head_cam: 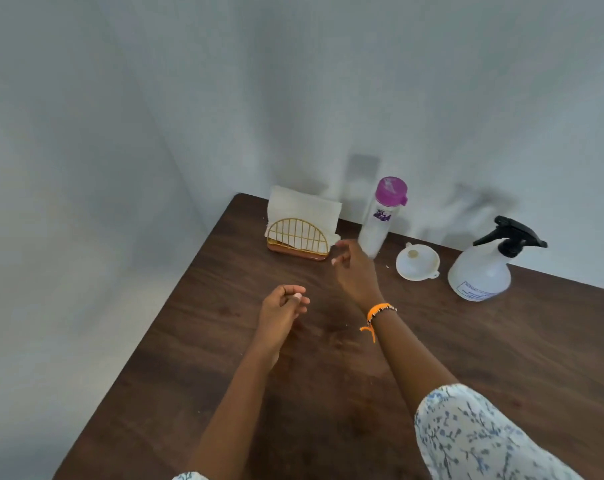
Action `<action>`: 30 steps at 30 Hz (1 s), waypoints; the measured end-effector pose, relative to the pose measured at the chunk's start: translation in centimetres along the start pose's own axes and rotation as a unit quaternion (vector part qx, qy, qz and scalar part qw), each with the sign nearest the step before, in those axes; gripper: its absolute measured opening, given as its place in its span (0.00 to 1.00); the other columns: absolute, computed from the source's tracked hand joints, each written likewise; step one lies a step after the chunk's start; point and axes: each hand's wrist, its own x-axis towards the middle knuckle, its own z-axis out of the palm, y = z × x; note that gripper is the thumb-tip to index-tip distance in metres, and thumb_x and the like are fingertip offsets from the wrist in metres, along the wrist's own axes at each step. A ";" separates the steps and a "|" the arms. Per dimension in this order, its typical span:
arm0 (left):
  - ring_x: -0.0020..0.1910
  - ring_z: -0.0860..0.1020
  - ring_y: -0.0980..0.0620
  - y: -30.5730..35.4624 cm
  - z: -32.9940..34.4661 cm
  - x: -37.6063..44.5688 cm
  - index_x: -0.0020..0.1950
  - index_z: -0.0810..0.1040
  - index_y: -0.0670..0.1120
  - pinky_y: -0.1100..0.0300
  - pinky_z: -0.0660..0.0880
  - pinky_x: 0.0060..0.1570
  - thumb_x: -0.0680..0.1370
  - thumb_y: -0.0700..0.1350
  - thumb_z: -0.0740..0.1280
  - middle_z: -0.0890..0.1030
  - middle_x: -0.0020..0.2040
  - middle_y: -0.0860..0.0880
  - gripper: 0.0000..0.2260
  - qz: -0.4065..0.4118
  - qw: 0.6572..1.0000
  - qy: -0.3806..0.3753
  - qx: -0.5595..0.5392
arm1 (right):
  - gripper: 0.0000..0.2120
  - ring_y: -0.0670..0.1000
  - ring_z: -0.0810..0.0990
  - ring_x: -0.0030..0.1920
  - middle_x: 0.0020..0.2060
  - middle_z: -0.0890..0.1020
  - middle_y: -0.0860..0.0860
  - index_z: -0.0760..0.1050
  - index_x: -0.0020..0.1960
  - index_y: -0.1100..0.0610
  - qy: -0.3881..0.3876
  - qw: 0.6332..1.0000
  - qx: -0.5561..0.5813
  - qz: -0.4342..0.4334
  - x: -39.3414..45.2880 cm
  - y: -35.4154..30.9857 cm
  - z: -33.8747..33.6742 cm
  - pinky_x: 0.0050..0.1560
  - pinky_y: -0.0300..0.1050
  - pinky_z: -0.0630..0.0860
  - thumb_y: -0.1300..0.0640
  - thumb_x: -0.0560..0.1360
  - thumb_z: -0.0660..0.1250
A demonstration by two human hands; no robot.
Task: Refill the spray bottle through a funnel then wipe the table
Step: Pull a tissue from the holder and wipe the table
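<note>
There is one camera, up on the person's head. It looks forward and down at a brown table (467, 358) from close by. The table fills the lower right of the frame. Pale walls (155, 98) fill the top and left.

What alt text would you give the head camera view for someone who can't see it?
Two bare hands, left hand and right hand, hover empty over a dark wooden table. Along the wall stand a gold wire napkin holder, a clear purple-capped water bottle, a white plastic funnel and a white spray bottle with black trigger.
</note>
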 end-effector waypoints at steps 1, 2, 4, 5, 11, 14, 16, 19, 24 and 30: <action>0.46 0.79 0.52 0.1 -0.1 0.4 0.52 0.77 0.47 0.59 0.76 0.53 0.80 0.40 0.59 0.80 0.46 0.47 0.08 -0.001 1.000 -0.003 0.001 | 0.14 0.49 0.76 0.45 0.42 0.78 0.51 0.71 0.59 0.57 0.006 0.999 -0.032 -0.017 1.0 -0.3 0.2 0.46 0.40 0.67 0.66 0.74 0.60; 0.46 0.79 0.53 0.2 -0.2 0.8 0.52 0.77 0.47 0.59 0.76 0.53 0.80 0.40 0.59 0.81 0.47 0.47 0.08 -0.004 1.000 -0.005 0.005 | 0.15 0.51 0.76 0.47 0.45 0.79 0.53 0.72 0.59 0.58 0.011 0.998 -0.056 -0.030 2.1 -0.4 0.5 0.46 0.40 0.67 0.66 0.74 0.59; 0.47 0.79 0.53 0.3 -0.6 1.7 0.52 0.77 0.47 0.60 0.76 0.53 0.80 0.41 0.59 0.81 0.47 0.47 0.08 -0.008 1.000 -0.011 0.016 | 0.16 0.52 0.75 0.50 0.51 0.78 0.55 0.72 0.60 0.57 0.014 0.995 -0.091 -0.040 4.0 -0.8 0.8 0.47 0.40 0.67 0.67 0.74 0.59; 0.47 0.79 0.53 0.3 -0.8 2.2 0.53 0.77 0.47 0.60 0.76 0.53 0.80 0.41 0.59 0.81 0.47 0.48 0.08 -0.008 1.000 -0.016 0.019 | 0.17 0.52 0.75 0.50 0.52 0.78 0.55 0.72 0.61 0.57 0.010 0.993 -0.112 -0.039 4.9 -0.9 1.1 0.47 0.41 0.67 0.67 0.73 0.59; 0.43 0.78 0.55 -0.2 -1.5 4.4 0.52 0.77 0.46 0.62 0.74 0.51 0.79 0.41 0.59 0.81 0.44 0.49 0.08 -0.007 0.999 -0.037 0.021 | 0.10 0.57 0.78 0.48 0.50 0.77 0.55 0.77 0.51 0.57 0.014 0.978 -0.210 -0.009 7.9 -0.4 2.4 0.42 0.43 0.67 0.65 0.72 0.62; 0.42 0.78 0.55 -0.5 -1.6 5.0 0.52 0.77 0.46 0.64 0.74 0.48 0.79 0.41 0.59 0.81 0.44 0.49 0.08 -0.013 0.999 -0.044 0.017 | 0.06 0.55 0.77 0.45 0.47 0.77 0.55 0.78 0.48 0.61 0.068 0.986 -0.152 -0.016 8.3 -0.7 2.3 0.42 0.42 0.66 0.63 0.74 0.63; 0.42 0.78 0.55 -0.7 -1.5 5.3 0.52 0.77 0.46 0.65 0.74 0.47 0.79 0.40 0.59 0.80 0.44 0.49 0.08 -0.019 0.999 -0.049 0.013 | 0.05 0.53 0.76 0.43 0.46 0.76 0.54 0.77 0.48 0.61 0.099 0.989 -0.102 -0.037 8.5 -1.1 2.3 0.42 0.41 0.66 0.63 0.75 0.63; 0.42 0.78 0.56 -0.9 -1.3 5.4 0.52 0.77 0.45 0.67 0.74 0.46 0.79 0.40 0.59 0.80 0.43 0.50 0.08 -0.030 0.998 -0.054 0.013 | 0.04 0.52 0.74 0.45 0.46 0.73 0.51 0.75 0.48 0.60 0.107 0.989 -0.079 -0.069 8.8 -1.8 2.5 0.44 0.43 0.68 0.64 0.75 0.62; 0.43 0.78 0.56 -0.8 -1.1 5.3 0.52 0.77 0.46 0.67 0.73 0.46 0.80 0.40 0.58 0.80 0.43 0.51 0.09 -0.038 0.997 -0.061 0.018 | 0.05 0.48 0.72 0.44 0.45 0.74 0.54 0.70 0.51 0.62 0.048 0.997 -0.008 -0.053 9.2 -3.7 2.5 0.40 0.30 0.65 0.65 0.78 0.56; 0.43 0.78 0.56 0.0 -1.2 5.2 0.51 0.77 0.48 0.65 0.74 0.48 0.79 0.40 0.59 0.80 0.44 0.50 0.08 -0.008 0.999 -0.039 0.011 | 0.04 0.45 0.67 0.37 0.39 0.70 0.51 0.64 0.49 0.59 0.061 0.995 0.071 -0.016 9.7 -4.3 2.9 0.34 0.27 0.64 0.65 0.80 0.51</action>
